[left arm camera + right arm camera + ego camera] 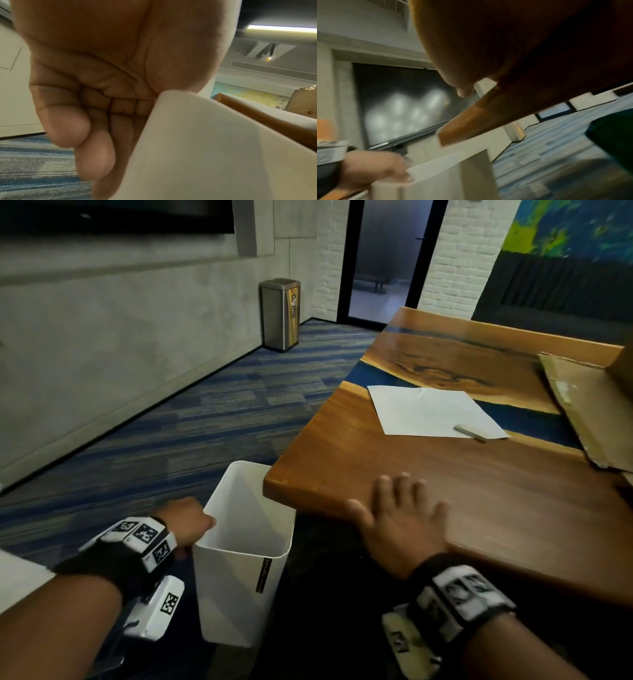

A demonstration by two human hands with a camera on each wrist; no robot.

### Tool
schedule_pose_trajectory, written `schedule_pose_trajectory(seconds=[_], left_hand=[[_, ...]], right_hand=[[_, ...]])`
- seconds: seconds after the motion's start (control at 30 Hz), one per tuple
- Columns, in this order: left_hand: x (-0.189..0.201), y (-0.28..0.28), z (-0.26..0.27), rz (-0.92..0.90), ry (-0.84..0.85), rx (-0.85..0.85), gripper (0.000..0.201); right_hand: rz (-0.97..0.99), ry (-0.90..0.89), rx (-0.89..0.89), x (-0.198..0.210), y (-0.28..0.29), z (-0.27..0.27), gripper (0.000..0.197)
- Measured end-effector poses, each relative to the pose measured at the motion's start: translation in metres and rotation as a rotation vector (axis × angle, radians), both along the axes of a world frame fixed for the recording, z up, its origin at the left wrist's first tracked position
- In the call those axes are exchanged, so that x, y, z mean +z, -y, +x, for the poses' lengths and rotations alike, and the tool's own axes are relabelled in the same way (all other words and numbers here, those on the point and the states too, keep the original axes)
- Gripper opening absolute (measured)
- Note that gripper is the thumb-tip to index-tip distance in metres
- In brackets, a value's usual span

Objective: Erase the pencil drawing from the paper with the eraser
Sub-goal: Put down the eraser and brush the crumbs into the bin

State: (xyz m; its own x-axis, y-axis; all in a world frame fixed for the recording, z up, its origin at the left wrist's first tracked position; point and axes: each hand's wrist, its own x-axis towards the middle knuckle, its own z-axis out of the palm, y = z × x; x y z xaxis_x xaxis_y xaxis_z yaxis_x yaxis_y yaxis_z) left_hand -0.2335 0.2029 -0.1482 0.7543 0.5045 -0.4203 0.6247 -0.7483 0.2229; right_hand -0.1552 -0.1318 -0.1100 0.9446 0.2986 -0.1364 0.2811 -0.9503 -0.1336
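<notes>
A white sheet of paper lies on the wooden table, with a grey eraser resting on its near right corner. No drawing shows on the sheet from here. My right hand lies flat with spread fingers on the table's near edge, well short of the paper. My left hand grips the rim of a white plastic bin held below the table's corner; in the left wrist view the fingers curl against the bin wall.
Flattened cardboard covers the table's right side. A steel trash can stands by the far wall on blue striped carpet. A dark glass doorway lies beyond.
</notes>
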Motion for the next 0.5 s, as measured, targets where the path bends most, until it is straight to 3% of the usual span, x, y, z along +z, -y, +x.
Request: schedule_pose_trajectory(seconds=[0.17, 0.23, 0.3, 0.33, 0.4, 0.47, 0.5], left_hand=[[0.005, -0.001, -0.001, -0.065, 0.055, 0.044, 0.030], [0.005, -0.007, -0.002, -0.112, 0.078, 0.060, 0.028], [0.003, -0.014, -0.001, -0.137, 0.076, 0.045, 0.029], [0.002, -0.016, 0.000, -0.122, 0.070, 0.037, 0.029], [0.000, -0.018, 0.001, -0.085, 0.049, 0.036, 0.031], [-0.008, -0.022, 0.004, -0.058, 0.030, 0.007, 0.031], [-0.012, -0.026, 0.005, -0.042, 0.032, -0.001, 0.032]], right_hand=[[0.187, -0.064, 0.379, 0.001, -0.106, -0.024, 0.074], [0.503, -0.219, 0.506, 0.012, -0.120, -0.031, 0.063], [0.813, -0.295, 0.454, 0.021, -0.107, -0.027, 0.056], [0.833, -0.215, 0.382, 0.023, -0.092, -0.019, 0.054], [0.622, -0.009, 0.125, 0.018, -0.049, 0.008, 0.054], [0.300, -0.002, -0.108, 0.017, -0.007, 0.027, 0.054], [0.209, -0.013, -0.134, 0.014, 0.001, 0.032, 0.053]])
